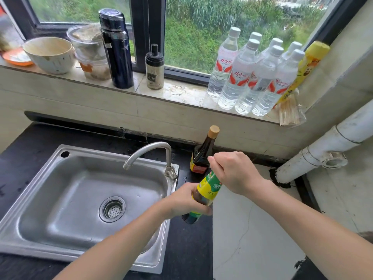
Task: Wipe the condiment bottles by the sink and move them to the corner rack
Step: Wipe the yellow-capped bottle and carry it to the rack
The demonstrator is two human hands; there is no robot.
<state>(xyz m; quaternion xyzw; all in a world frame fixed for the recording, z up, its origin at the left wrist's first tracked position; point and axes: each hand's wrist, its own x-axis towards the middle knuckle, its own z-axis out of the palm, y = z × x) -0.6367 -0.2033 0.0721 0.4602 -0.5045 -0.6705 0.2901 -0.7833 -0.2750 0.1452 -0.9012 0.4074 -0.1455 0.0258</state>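
Note:
A dark condiment bottle with a green and yellow label (207,188) is tilted above the counter just right of the sink (60,199). My left hand (185,201) grips its lower body. My right hand (234,170) is closed over its neck and cap, which are hidden. Behind it a second dark bottle with a tan cap (203,152) stands upright against the back wall. No cloth and no rack are in sight.
A curved tap (149,154) rises at the sink's back right. A white drain pipe (323,150) slants down at the right. On the windowsill (181,91) stand several water bottles (252,77), a dark flask (117,49), a pepper shaker (154,67), bowls and a yellow bottle (302,71).

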